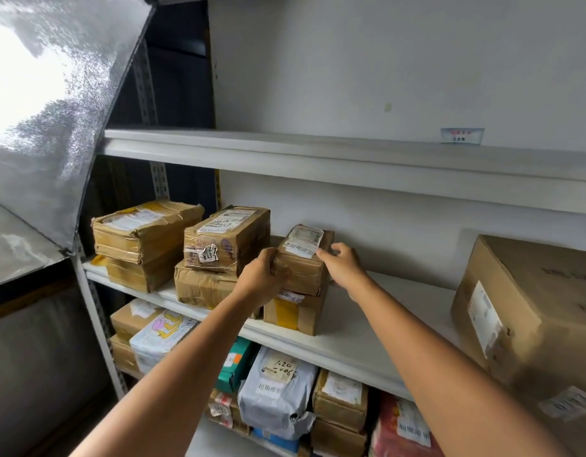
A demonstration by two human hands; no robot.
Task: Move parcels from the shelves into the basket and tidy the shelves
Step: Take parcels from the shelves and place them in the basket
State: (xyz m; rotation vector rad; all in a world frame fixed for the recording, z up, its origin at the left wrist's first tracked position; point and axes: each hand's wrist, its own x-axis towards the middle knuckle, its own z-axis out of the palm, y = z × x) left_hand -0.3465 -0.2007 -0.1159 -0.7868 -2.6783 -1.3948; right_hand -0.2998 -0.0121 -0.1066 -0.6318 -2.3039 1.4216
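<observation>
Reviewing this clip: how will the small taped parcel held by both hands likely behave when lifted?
The small parcel looks stiff: its squared cardboard edges hold shape between the left hand and right hand. Glossy tape may make it somewhat slippery. Sitting flat on the lower box, it probably won't roll or tip.

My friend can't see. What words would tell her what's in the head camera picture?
The left hand and right hand grip a small brown parcel from both sides, atop another box on the middle shelf. Taped brown parcels are stacked to its left, and a big cardboard box stands at the right.
</observation>
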